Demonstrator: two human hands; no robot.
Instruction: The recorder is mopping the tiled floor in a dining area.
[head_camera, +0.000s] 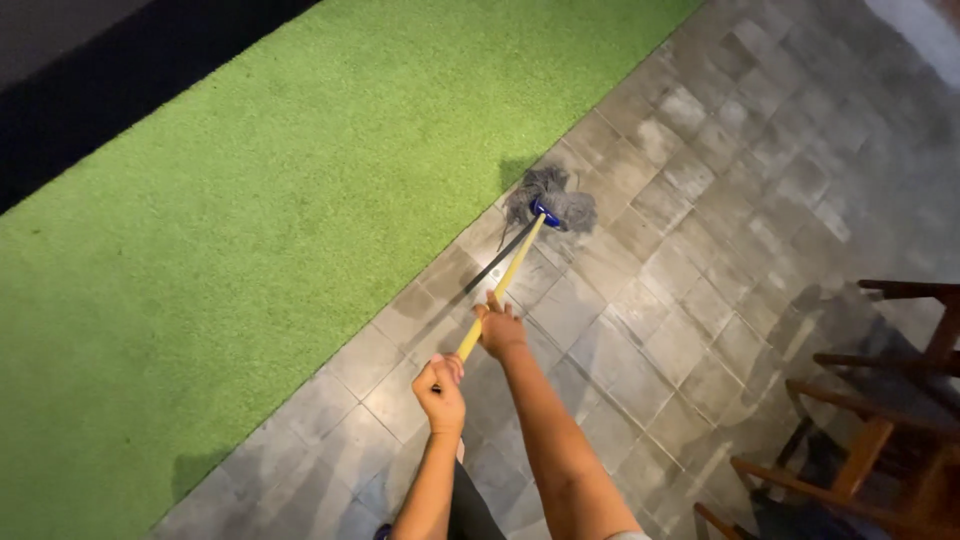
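Left hand (441, 388) and right hand (500, 328) are both clenching the yellow mop handle (505, 280), pushing its grey string head (552, 196) along grey pavers (700, 250) beside green turf (250, 200), most paving looking unmopped

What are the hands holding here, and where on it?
A mop, by its yellow handle: left hand at the top end, right hand just below.

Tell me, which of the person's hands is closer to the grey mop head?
Right. The right hand grips the yellow handle further down, nearer the mop head. The left hand holds the handle's top end, farther back.
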